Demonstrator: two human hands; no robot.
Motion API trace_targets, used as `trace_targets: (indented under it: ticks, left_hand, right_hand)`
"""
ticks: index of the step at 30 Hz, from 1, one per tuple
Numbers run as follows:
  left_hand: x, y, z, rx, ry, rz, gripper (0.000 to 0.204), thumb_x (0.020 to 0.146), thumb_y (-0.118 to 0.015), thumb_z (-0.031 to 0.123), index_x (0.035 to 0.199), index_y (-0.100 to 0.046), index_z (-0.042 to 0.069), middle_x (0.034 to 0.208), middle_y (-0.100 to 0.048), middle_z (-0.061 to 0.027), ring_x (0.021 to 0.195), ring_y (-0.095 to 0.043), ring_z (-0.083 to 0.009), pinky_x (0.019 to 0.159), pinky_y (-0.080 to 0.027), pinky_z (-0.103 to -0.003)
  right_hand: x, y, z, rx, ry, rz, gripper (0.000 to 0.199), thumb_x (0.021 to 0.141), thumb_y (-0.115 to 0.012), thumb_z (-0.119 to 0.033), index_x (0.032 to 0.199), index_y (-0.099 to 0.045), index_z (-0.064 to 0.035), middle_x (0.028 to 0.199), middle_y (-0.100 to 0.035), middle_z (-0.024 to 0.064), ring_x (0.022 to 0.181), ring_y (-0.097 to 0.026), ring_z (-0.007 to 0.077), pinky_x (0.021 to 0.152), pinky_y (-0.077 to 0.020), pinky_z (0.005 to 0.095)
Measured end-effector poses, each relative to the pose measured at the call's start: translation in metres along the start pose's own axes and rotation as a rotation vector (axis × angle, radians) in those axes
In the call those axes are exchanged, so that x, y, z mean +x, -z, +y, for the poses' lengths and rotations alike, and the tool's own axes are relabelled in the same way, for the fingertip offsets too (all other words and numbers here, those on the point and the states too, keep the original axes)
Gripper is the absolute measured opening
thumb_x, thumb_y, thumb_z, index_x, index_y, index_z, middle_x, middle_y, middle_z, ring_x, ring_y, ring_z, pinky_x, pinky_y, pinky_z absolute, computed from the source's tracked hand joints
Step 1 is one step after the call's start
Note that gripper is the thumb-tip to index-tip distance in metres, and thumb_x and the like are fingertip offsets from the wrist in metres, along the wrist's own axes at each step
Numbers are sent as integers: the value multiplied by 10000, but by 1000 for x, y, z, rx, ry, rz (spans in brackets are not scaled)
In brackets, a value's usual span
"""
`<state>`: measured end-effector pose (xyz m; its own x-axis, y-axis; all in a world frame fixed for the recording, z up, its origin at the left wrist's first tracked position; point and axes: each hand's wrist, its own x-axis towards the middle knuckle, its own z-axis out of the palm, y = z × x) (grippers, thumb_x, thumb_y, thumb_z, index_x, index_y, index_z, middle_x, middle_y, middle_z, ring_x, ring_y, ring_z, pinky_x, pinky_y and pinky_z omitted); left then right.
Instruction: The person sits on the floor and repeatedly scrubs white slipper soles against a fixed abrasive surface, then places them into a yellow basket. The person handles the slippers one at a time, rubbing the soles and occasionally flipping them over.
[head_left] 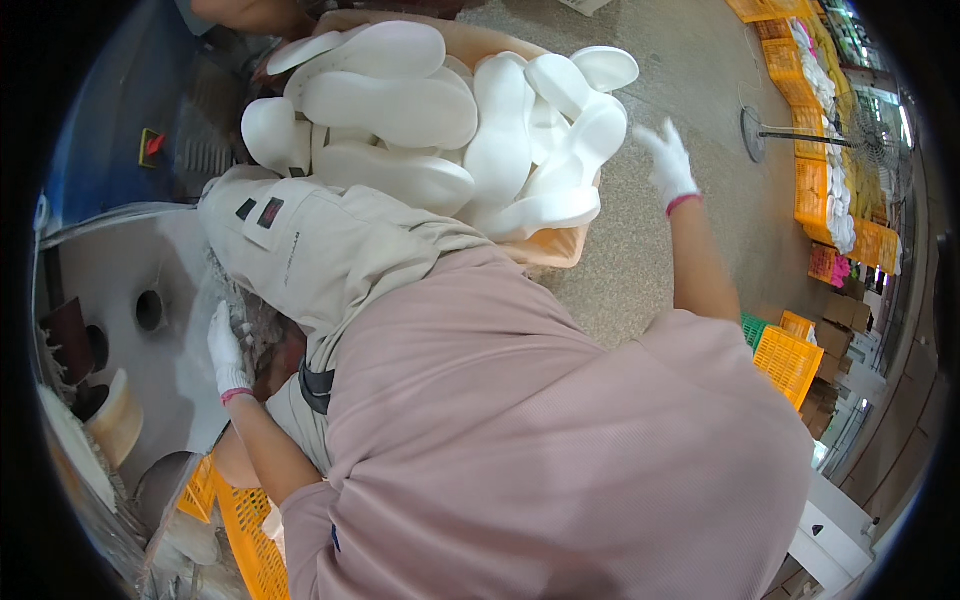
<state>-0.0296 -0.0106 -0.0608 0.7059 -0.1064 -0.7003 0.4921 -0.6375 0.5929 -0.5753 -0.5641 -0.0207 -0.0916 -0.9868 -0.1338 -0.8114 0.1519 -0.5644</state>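
Filling the lower frame closest to the lens, a pink shirt (540, 440) is leading up to beige trousers (330, 250). Beyond them, an orange basket (555, 245) is overflowing with white shoe soles (440, 130). Right hand (668, 165), gloved white, is hovering beside the pile, fingers spread wide, holding nothing. Left hand (226, 350), also gloved, is resting against a grey machine (130, 270), fingers loosely curled, empty.

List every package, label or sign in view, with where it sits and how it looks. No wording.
Fabric patches: on the beige trouser leg, upper left; small dark rectangles, one with red.
Red and yellow sign: on the blue machine, far left; small, square.
Cardboard boxes: stacked at the right edge; brown.
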Motion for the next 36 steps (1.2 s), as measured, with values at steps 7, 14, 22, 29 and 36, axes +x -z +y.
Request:
trace_targets:
  ticks: [7, 14, 22, 29, 36]
  left_hand:
    - [-10, 5, -5, -9, -4, -40, 498, 1041, -598, 508, 1330, -637, 104, 1110, -674, -2, 841, -586, -125, 726, -488, -315]
    - [7, -2, -11, 30, -15, -43, 536, 1051, -584, 492, 1356, -647, 56, 1153, -693, -47, 917, -614, -156, 790, -512, -341]
    - [-35, 36, 1, 455, -524, 165, 509, 1097, -527, 350, 1396, -615, -52, 1346, -676, -163, 1235, -630, -237, 1074, -476, -375]
    - [-176, 89, -88, -245, -825, 1034, 293, 1083, -578, 176, 1205, -725, -47, 1158, -755, -129, 1049, -709, -208, 940, -558, -340]
    - [-287, 187, -278, -119, 463, 1458, 613, 969, -688, 461, 1227, -673, -95, 1133, -737, -268, 1002, -723, -362, 928, -555, -430]
  right_hand:
    - [-17, -39, -60, -299, 491, -623, 658, 796, -846, -308, 1363, -630, -52, 1349, -651, 221, 1165, -686, 348, 1010, -537, 433]
    - [-101, -49, -34, -505, 238, -335, 780, 832, -800, -475, 1433, -534, -55, 1384, -545, 254, 1313, -545, 468, 1108, -460, 517]
    - [-63, -65, 15, -237, -56, -330, 866, 862, -727, -450, 1537, -396, -22, 1333, -610, 321, 1281, -600, 453, 1094, -490, 495]
    - [-42, -113, 37, -1084, 883, -788, 464, 1035, -518, -407, 1240, -721, -45, 1255, -726, 195, 1169, -685, 362, 991, -530, 472]
    - [13, -125, -93, -1284, 912, -1030, 350, 1022, -561, -322, 1126, -734, -36, 1097, -730, 166, 989, -693, 286, 862, -538, 427]
